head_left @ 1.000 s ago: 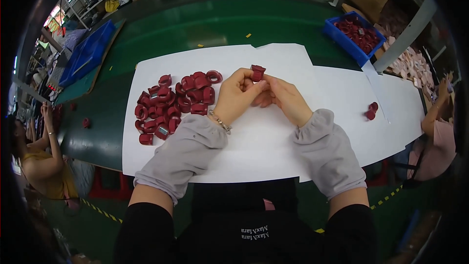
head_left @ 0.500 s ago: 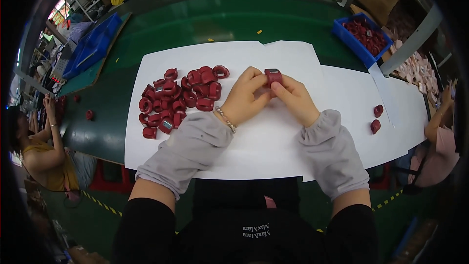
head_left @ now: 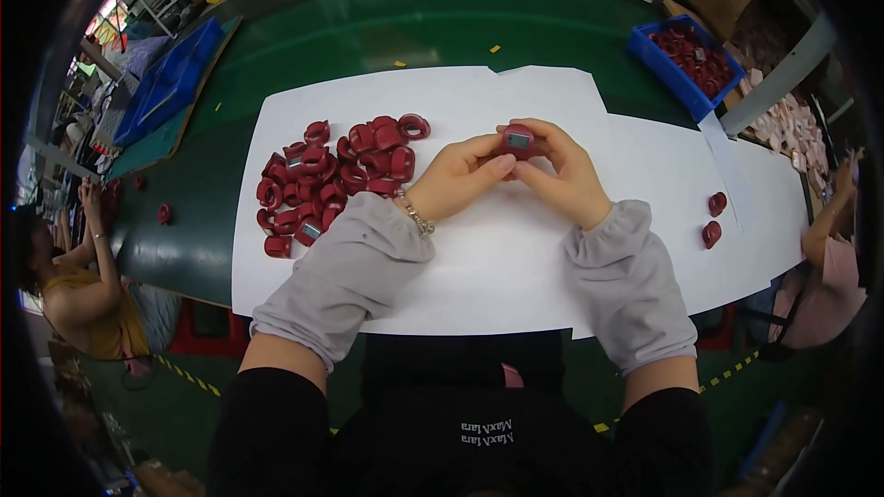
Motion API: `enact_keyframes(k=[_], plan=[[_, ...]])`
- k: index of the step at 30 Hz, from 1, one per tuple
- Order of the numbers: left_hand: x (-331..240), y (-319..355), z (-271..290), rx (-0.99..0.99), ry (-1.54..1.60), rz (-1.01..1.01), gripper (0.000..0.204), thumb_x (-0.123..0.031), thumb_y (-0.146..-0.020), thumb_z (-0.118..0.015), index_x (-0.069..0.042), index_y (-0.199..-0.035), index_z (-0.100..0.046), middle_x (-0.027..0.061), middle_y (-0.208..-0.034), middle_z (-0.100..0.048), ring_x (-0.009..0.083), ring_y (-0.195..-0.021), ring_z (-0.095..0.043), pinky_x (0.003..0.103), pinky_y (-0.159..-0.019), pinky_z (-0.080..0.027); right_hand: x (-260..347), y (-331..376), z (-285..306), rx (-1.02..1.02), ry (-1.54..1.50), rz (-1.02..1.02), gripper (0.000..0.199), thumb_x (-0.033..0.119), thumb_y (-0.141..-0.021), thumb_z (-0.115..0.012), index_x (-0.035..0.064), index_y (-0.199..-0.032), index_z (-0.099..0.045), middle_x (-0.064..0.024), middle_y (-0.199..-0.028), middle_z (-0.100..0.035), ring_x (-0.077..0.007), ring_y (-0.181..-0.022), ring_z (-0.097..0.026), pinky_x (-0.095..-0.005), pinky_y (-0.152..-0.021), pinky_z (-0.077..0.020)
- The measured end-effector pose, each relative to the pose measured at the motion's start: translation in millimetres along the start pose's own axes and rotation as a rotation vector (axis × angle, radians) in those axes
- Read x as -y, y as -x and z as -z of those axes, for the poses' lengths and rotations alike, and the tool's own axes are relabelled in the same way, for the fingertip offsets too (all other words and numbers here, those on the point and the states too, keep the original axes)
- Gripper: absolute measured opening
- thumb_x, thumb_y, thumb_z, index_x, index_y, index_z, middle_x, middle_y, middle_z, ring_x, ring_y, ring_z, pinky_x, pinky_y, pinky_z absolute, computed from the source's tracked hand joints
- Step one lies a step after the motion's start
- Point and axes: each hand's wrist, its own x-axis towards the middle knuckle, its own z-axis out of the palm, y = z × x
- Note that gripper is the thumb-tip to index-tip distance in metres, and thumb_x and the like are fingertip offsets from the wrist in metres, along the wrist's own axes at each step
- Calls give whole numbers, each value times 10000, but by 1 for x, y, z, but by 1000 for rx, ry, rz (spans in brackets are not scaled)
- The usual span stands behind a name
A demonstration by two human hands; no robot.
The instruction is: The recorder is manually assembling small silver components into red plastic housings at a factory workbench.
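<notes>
Here, held band, blue bin of bands

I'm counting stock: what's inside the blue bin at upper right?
Dark red pieces are heaped in the blue bin, one showing a grey face; anything beneath them is hidden.

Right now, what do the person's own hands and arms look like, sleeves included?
The left hand is ungloved, with a silvery bracelet at the wrist; the right hand is ungloved, with no bracelet visible. Loose, plain grey oversleeves with gathered cuffs run up from the wrists; bare skin shows between them and the black sleeves.
</notes>
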Motion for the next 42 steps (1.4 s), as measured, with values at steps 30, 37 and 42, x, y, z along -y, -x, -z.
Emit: enact_keyframes(k=[30, 37, 42], plan=[[-6, 2, 3, 24, -30, 54, 386, -196, -962, -487, 47, -1261, -471, 118, -1156, -581, 181, -1013, -590, 314, -902, -486, 5, 2, 3, 10, 68, 55, 445, 67, -841, -567, -6, -1273, -487, -110, -1149, -600, -193, -1042, -565, -323, -932, -428], [-3, 2, -2, 6, -45, 36, 360, -161, -961, -481, 44, -1257, -478, 109, -1150, -581, 169, -994, -591, 304, -891, -487, 7, 3, 3, -1, 89, 58, 447, 65, -824, -568, -4, -1261, -502, -107, -1126, -608, -190, -1018, -576, -317, -903, -446], [1, 1, -3, -49, -63, 47, 320, -107, -944, -494, 26, -1235, -513, 68, -1100, -597, 131, -953, -595, 261, -830, -503, 11, 5, 4, -18, 64, 33, 445, 71, -813, -582, -5, -1246, -513, -110, -1118, -610, -187, -1007, -584, -303, -888, -457]])
